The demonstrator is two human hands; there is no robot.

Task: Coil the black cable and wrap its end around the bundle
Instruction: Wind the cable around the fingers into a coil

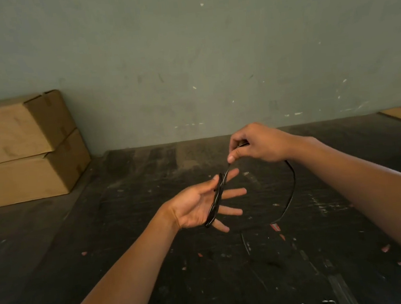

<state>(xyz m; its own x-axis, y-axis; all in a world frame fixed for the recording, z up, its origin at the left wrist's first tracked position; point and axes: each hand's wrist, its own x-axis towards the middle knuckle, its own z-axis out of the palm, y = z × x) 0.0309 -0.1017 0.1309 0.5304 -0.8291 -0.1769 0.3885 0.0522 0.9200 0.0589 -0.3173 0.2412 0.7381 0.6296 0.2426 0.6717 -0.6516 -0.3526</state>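
- two cardboard boxes stacked at the far left edge of the table, pushed up against the wall
- left hand is out over the middle of the table, palm up, fingers spread wide, not gripping anything
- the coil of black cable sits looped across that palm, running from the base of the index finger down to the pinky side, so it's just wrapped around the hand
- right hand is just beyond and to the right of it, thumb and fingers pinched shut on the cable a little above the coil
- from that pinch the loose cable arcs out right under the wrist, then curves back down to the tabletop near a small red scrap
- rest of the cable trails toward the near edge, hard to follow against the dark surface
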